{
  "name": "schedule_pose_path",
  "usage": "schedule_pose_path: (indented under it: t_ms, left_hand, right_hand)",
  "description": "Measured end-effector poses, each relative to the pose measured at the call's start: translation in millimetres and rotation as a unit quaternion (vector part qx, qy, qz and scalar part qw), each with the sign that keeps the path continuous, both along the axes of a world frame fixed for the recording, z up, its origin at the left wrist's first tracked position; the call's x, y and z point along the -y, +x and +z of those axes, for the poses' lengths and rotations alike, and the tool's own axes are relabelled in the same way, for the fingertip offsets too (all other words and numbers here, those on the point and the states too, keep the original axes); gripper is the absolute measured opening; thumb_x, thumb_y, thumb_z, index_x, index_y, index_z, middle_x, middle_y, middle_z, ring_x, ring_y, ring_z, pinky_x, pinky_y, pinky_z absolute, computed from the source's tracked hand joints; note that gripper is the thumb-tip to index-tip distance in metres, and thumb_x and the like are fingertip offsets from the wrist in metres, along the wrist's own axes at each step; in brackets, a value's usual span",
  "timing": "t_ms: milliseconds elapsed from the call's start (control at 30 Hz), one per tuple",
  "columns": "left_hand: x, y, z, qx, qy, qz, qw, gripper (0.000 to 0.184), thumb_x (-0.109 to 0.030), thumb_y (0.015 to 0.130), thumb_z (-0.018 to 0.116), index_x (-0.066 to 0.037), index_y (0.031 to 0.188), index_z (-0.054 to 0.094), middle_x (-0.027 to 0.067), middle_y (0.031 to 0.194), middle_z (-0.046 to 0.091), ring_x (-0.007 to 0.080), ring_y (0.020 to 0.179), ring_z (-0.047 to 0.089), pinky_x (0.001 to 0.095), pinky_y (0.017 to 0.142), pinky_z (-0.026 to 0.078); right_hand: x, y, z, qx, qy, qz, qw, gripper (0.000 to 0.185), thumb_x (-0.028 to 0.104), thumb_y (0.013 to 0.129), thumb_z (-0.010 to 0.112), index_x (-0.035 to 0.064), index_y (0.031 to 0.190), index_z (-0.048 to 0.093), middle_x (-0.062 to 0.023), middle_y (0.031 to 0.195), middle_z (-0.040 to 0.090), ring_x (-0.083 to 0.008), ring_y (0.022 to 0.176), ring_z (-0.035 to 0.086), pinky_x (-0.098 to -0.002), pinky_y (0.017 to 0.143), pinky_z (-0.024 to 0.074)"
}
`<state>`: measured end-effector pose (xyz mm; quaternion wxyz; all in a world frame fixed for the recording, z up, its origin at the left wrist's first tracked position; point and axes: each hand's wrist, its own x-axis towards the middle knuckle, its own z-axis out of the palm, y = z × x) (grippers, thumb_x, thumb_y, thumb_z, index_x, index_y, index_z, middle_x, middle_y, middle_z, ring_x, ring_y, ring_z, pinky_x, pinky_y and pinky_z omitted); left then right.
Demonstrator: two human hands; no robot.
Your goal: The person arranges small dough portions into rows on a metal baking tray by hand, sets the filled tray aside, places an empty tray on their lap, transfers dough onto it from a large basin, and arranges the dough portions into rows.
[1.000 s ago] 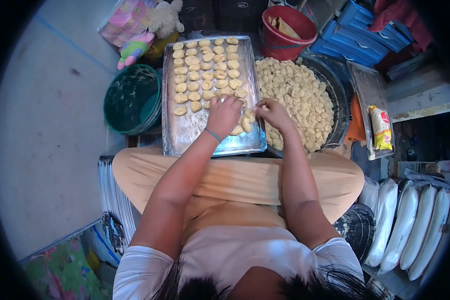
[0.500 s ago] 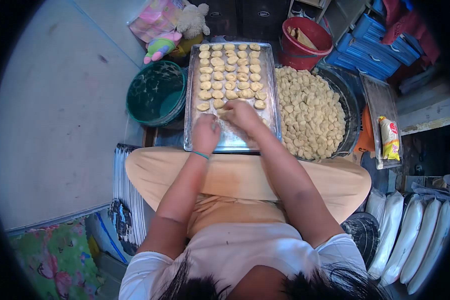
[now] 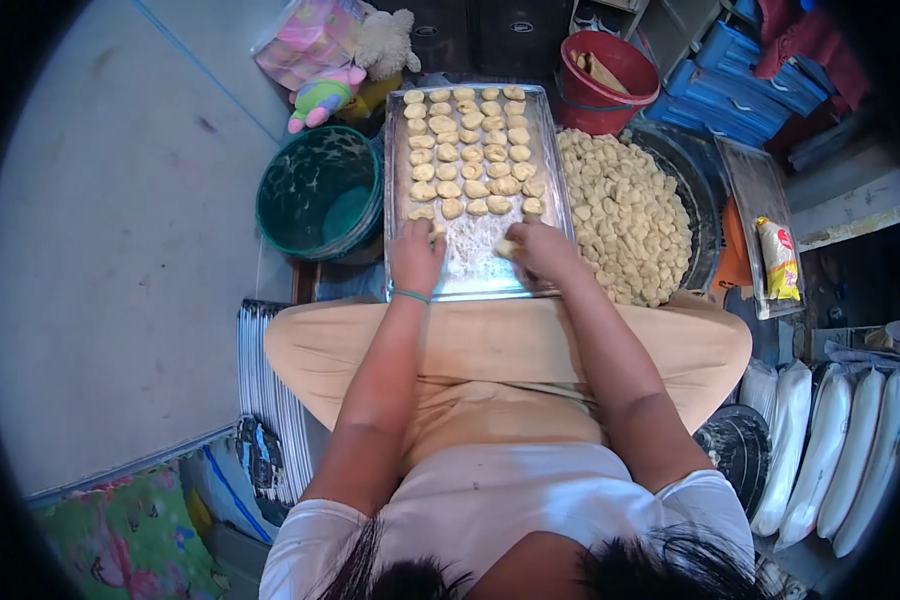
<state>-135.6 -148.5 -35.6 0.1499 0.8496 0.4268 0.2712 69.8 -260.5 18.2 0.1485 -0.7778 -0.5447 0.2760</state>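
Observation:
Rows of flattened dough pieces (image 3: 472,152) lie on a metal baking tray (image 3: 470,268) in front of my crossed legs. My left hand (image 3: 417,258) is at the tray's near left, fingers curled on a small dough piece (image 3: 436,233) that shows beside the thumb. At the near right of the tray, my right hand (image 3: 545,252) pinches another dough piece (image 3: 505,247), which points toward the middle. Bits of dough or flour stick to the tray surface between both hands.
A dark basin (image 3: 705,215) heaped with dough lumps (image 3: 625,215) stands against the tray's right side. On the left is a green bucket (image 3: 315,190); a red bucket (image 3: 610,85) stands behind the basin. A yellow packet (image 3: 778,260) lies on a board (image 3: 760,195) at right.
My hands have drawn apart from close together over the tray: the right moved right and toward me, the left slightly right. The view has shifted a little.

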Motion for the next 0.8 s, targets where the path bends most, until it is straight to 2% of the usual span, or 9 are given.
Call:
schedule_pose_path:
  t_ms: [67,200,300,367,433,500,600,667,800]
  left_hand:
    - [0.4,-9.0,2.7,0.021,-0.019,0.054,0.998,0.023,-0.016,0.077,0.073,-0.004,0.092,0.061,0.0165,0.091,0.062,0.0364,0.091,0.059,0.0466,0.080,0.047]
    - [-8.4,-12.8,-0.5,0.037,-0.043,0.026,0.998,0.026,-0.012,0.075,0.074,-0.004,0.096,0.060,0.0147,0.095,0.061,0.0359,0.095,0.058,0.0455,0.082,0.047]
    - [-1.0,-13.2,-1.0,0.043,0.056,0.042,0.997,0.031,-0.021,0.078,0.071,-0.010,0.105,0.063,0.0092,0.106,0.059,0.0319,0.107,0.053,0.0453,0.091,0.041]
    - [7.6,-7.0,10.1,0.019,0.082,-0.032,0.996,0.032,-0.025,0.078,0.071,-0.012,0.107,0.063,0.0071,0.108,0.058,0.0301,0.111,0.050,0.0459,0.095,0.037]
    - [12.7,0.2,9.7,-0.026,0.116,-0.116,0.986,0.034,-0.030,0.079,0.070,-0.013,0.108,0.064,0.0053,0.110,0.059,0.0275,0.110,0.050,0.0462,0.096,0.034]
    - [12.2,7.2,2.9,-0.054,0.104,-0.077,0.990,0.033,-0.030,0.079,0.071,-0.014,0.108,0.064,0.0046,0.110,0.059,0.0269,0.109,0.050,0.0456,0.095,0.034]
    - [15.5,14.2,-0.1,-0.077,0.095,-0.023,0.992,0.035,-0.029,0.080,0.071,-0.014,0.110,0.064,0.0047,0.110,0.059,0.0262,0.110,0.050,0.0462,0.095,0.032]
    - [18.0,15.7,6.7,-0.066,0.093,-0.013,0.993,0.039,-0.028,0.079,0.071,-0.015,0.114,0.063,0.0055,0.111,0.060,0.0275,0.113,0.049,0.0468,0.097,0.029]
    - [23.2,29.8,13.8,-0.007,0.123,-0.121,0.985,0.035,-0.027,0.080,0.070,-0.014,0.113,0.064,0.0051,0.118,0.060,0.0254,0.118,0.048,0.0475,0.096,0.030]
  right_hand:
    - [-22.2,-18.2,-12.8,0.027,0.057,-0.003,0.998,0.030,0.024,0.079,0.071,0.0128,0.107,0.070,-0.0145,0.109,0.064,-0.0343,0.096,0.065,-0.0446,0.082,0.0512]
    - [-55.2,-50.4,-23.2,0.015,0.117,0.019,0.993,0.031,0.021,0.078,0.071,0.0098,0.107,0.069,-0.0156,0.108,0.064,-0.0355,0.095,0.065,-0.0459,0.080,0.0516]
    - [-35.5,-48.3,-7.9,0.038,0.102,-0.011,0.994,0.036,0.016,0.075,0.072,0.0107,0.111,0.066,-0.0154,0.109,0.061,-0.0355,0.093,0.065,-0.0457,0.080,0.0523]
    - [-16.5,-34.9,-7.2,0.042,0.097,-0.028,0.994,0.035,0.014,0.076,0.071,0.0109,0.110,0.065,-0.0149,0.109,0.058,-0.0354,0.093,0.065,-0.0447,0.080,0.0525]
    - [-8.7,-20.4,-23.2,-0.009,0.116,-0.035,0.993,0.033,0.014,0.077,0.072,0.0107,0.109,0.065,-0.0145,0.108,0.058,-0.0352,0.092,0.065,-0.0443,0.080,0.0523]
    - [-10.1,-11.5,-35.0,-0.070,0.144,-0.041,0.986,0.031,0.014,0.078,0.073,0.0103,0.107,0.065,-0.0137,0.106,0.058,-0.0348,0.092,0.064,-0.0435,0.080,0.0520]
    - [-15.5,-12.7,-35.8,-0.082,0.162,-0.013,0.983,0.033,0.016,0.077,0.075,0.0106,0.107,0.064,-0.0125,0.105,0.058,-0.0341,0.093,0.064,-0.0425,0.080,0.0519]
    - [-6.9,-16.5,-23.0,-0.041,0.171,-0.043,0.983,0.036,0.018,0.076,0.077,0.0107,0.108,0.062,-0.0125,0.104,0.059,-0.0335,0.094,0.064,-0.0420,0.081,0.0516]
    - [8.9,0.6,-22.5,-0.009,0.119,-0.074,0.990,0.042,0.021,0.074,0.079,0.0105,0.110,0.060,-0.0131,0.103,0.061,-0.0326,0.094,0.064,-0.0416,0.081,0.0514]
